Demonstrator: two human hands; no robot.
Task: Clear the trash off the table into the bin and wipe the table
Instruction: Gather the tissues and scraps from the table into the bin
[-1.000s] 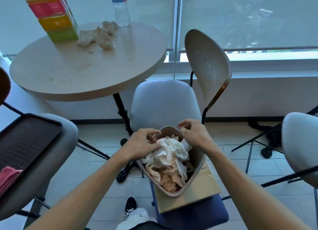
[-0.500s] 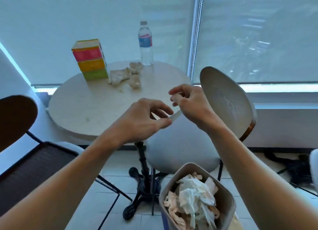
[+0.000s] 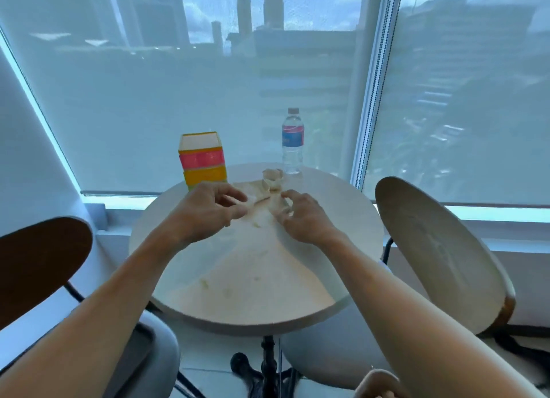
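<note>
Both hands reach for the crumpled paper trash at the far side of the round desk.

The left hand (image 3: 208,210) hangs over the desk (image 3: 253,278) with fingers loosely curled and holds nothing. The right hand (image 3: 303,219) curls its fingers round a piece of the crumpled paper (image 3: 268,189), which lies near the water bottle (image 3: 293,141) and the striped box (image 3: 202,159). The paper looks light and soft, so it should squash easily; I think bunching it from the top in one grip works best. Small crumbs (image 3: 205,284) sit nearer on the desk. The bottle has a blue and red label, but its words are too small to read.
</note>
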